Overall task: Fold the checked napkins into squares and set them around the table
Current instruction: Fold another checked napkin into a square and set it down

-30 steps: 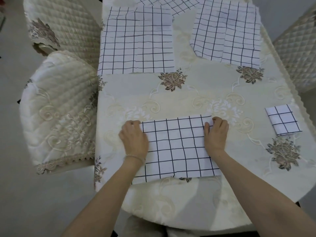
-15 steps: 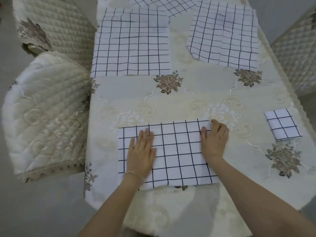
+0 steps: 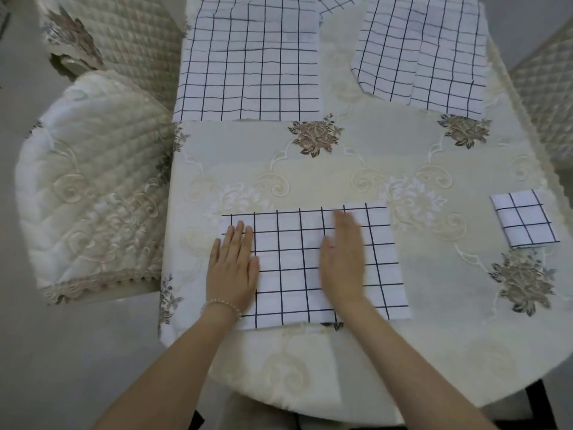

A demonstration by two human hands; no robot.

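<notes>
While the white cloth napkin with a dark checked grid (image 3: 313, 265), folded to a wide rectangle, lies at the near edge of the table (image 3: 356, 159) under its cream floral embroidered cloth, the left hand (image 3: 232, 268) presses flat on its left end and the right hand (image 3: 342, 256), blurred, lies flat across its middle, neither grip closed on anything. A small folded checked square (image 3: 524, 218) sits well apart at the right edge, and two unfolded checked napkins, one far left (image 3: 248, 57), one far right (image 3: 421, 51), lie beyond.
</notes>
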